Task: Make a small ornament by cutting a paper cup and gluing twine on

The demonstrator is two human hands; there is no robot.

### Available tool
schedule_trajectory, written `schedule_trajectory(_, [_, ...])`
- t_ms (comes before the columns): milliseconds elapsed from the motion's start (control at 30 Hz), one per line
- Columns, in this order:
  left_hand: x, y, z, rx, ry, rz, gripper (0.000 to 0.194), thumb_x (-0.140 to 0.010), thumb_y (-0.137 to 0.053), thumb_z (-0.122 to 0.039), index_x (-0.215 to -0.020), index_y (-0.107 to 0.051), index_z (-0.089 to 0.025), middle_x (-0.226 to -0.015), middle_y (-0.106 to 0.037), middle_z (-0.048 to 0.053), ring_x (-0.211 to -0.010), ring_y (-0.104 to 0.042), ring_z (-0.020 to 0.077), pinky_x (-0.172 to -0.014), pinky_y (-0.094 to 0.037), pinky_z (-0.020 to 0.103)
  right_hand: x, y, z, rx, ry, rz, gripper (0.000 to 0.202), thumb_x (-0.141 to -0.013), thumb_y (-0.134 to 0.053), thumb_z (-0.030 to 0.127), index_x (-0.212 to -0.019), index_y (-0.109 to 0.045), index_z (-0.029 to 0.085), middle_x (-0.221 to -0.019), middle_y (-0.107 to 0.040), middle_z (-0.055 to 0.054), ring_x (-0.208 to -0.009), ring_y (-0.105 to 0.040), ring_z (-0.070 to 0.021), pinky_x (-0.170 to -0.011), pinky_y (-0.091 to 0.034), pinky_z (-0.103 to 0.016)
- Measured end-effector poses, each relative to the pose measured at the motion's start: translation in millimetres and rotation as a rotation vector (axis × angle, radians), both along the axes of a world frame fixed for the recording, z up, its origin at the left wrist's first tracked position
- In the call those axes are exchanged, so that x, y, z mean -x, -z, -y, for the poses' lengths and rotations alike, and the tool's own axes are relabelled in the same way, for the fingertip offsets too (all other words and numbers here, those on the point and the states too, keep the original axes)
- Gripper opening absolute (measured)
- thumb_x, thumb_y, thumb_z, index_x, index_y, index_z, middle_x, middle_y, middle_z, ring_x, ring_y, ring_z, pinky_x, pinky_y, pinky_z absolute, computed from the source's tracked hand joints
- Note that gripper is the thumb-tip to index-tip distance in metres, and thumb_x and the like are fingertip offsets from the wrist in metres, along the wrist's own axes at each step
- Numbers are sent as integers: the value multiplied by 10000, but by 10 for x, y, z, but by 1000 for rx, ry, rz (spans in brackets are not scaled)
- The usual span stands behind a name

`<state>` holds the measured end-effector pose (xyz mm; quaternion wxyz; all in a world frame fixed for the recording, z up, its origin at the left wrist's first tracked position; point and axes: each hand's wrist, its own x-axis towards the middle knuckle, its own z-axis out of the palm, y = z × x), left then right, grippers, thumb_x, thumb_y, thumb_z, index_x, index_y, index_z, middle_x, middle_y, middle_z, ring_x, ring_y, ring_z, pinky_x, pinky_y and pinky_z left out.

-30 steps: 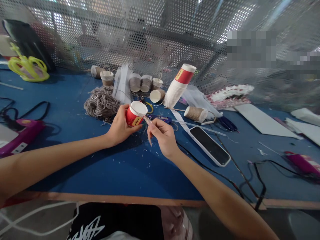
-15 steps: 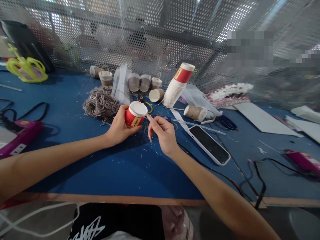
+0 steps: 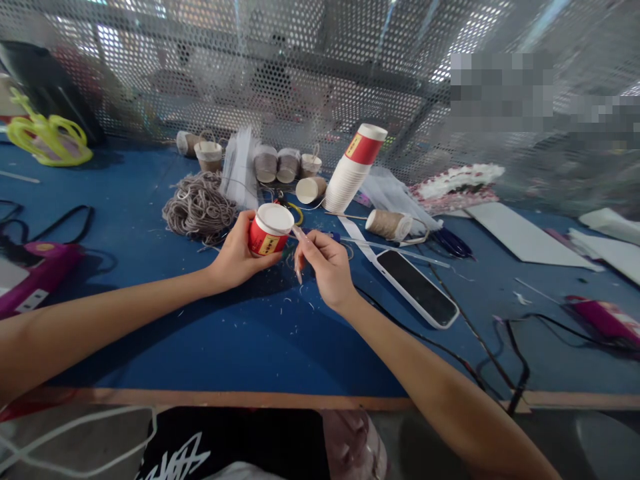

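Observation:
A red paper cup [image 3: 265,239] with its white end up is held over the blue table [image 3: 240,353]. My left hand [image 3: 239,257] wraps round its left side and underneath. On the cup's right, my right hand [image 3: 323,263] has its index finger and thumb near the white rim, fingers bent; whether anything thin is between them is too small to tell. Behind the cup lie a bundle of grey-brown cord [image 3: 200,208] and a leaning stack of white paper cups [image 3: 346,183] topped by a red one.
Several twine-wrapped cups [image 3: 266,164] line the back. At the right are a phone [image 3: 417,287], a wrapped cup [image 3: 387,224], white boards [image 3: 530,237] and a magenta glue gun [image 3: 605,320]. Another magenta tool [image 3: 47,273] and a yellow crown-shaped piece [image 3: 50,140] are at the left.
The view has shifted slightly, moving everything a little to the left. The cup is turned slightly, with its yellow label facing more forward. Both hands keep nearly the same pose.

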<state>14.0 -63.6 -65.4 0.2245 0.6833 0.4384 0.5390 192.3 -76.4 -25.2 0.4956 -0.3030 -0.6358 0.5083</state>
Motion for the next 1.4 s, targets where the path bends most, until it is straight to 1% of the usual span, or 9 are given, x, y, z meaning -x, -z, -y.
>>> schedule_trajectory(133, [2, 5, -9, 6, 23, 14, 573, -643, -782, -332, -1069, -426, -189, -979, -588, 45, -885, -617, 208, -811, -537, 390, 7, -17, 9, -16, 12, -2, 436, -816, -663, 570, -598, -543, 212, -518, -531, 62, -468, -471, -56, -490, -416, -227])
schedule_trajectory(400, [23, 33, -22, 4, 60, 7, 615, -644, -805, -352, -1108, -433, -194, -1002, -604, 42, -882, -636, 201, -812, -553, 378, -1, -29, 9, -22, 23, -13, 451, -795, -669, 601, -606, -537, 214, -519, -531, 63, -465, -468, -57, -476, -417, -223])
schedule_trajectory(633, [18, 60, -22, 22, 91, 20, 647, -636, -800, -361, -1146, -436, -197, -1042, -613, 70, -926, -640, 235, -848, -546, 424, -6, -29, 23, -49, 81, 8, 437, -822, -645, 593, -622, -531, 221, -541, -532, 59, -466, -476, -64, -462, -422, -229])
schedule_trajectory(833, [23, 15, -5, 39, 158, 22, 633, -642, -792, -325, -1141, -426, -195, -1043, -619, 71, -929, -656, 229, -841, -568, 396, -6, -39, 20, -53, 95, 24, 467, -808, -642, 623, -609, -508, 222, -528, -515, 61, -460, -462, -63, -469, -434, -232])
schedule_trajectory(1000, [21, -15, 7, 38, 177, 15, 622, -648, -785, -337, -1129, -415, -198, -1026, -623, 66, -900, -661, 222, -812, -580, 386, 8, -80, 40, -30, 81, 18, 481, -772, -677, 631, -593, -504, 219, -521, -512, 64, -448, -466, -59, -464, -432, -231])
schedule_trajectory(1133, [24, -13, 6, 20, 199, 17, 623, -654, -781, -345, -1138, -418, -200, -1040, -625, 75, -924, -661, 229, -831, -577, 391, 9, -90, 40, -17, 70, 8, 488, -750, -694, 637, -587, -507, 216, -515, -512, 66, -447, -469, -57, -466, -431, -230])
schedule_trajectory(1400, [32, 4, 3, 18, 228, 29, 648, -654, -790, -357, -1173, -429, -215, -1092, -623, 78, -980, -650, 236, -870, -567, 391, -4, -74, 26, -17, 93, 25, 481, -764, -682, 635, -599, -501, 220, -514, -521, 66, -441, -472, -58, -470, -428, -237])
